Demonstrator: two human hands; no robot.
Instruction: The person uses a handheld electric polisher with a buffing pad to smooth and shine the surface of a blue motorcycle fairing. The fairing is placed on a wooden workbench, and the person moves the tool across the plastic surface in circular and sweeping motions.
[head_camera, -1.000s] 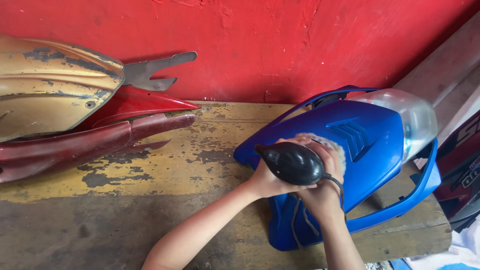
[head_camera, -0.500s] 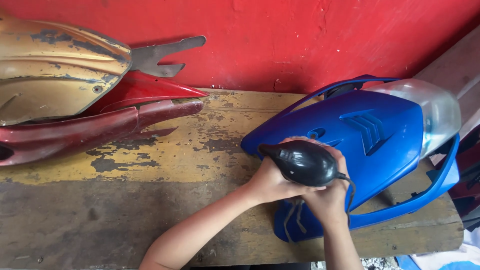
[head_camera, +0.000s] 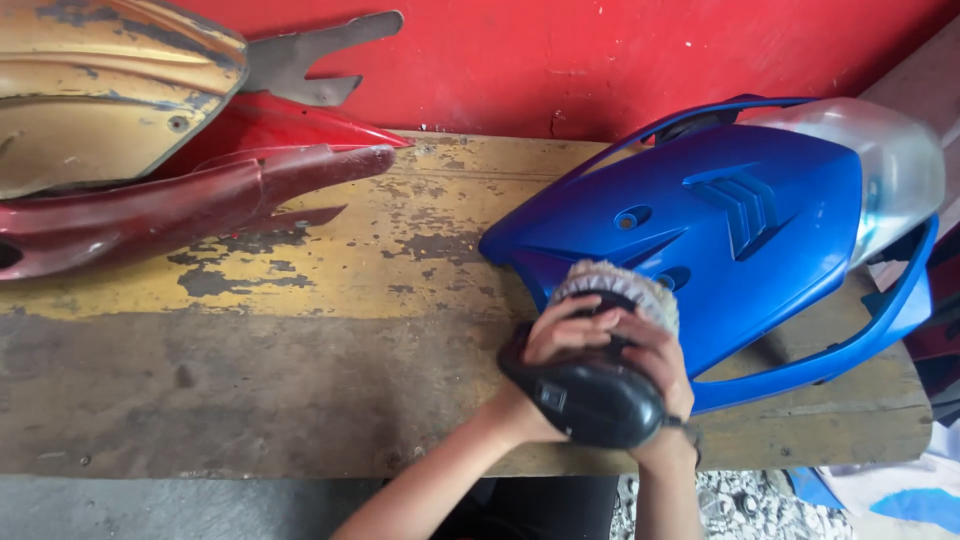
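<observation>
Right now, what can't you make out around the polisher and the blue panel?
Head view only:
- Contact between the fluffy round polishing pad and the glossy blue plastic motorcycle cowl: hidden by both hands and the pad itself.
- Black handheld polisher body: front covered by the left hand and right hand.
- Dented gold metal fender: cut off by the left edge.

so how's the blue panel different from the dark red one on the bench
The blue panel is glossy and clean; the dark red panel looks scuffed and dull. The blue panel carries a clear lens at its far end and has the polisher's fluffy pad against it; the dark red panel lies untouched under a gold one. Both rest on the wooden bench.
</observation>
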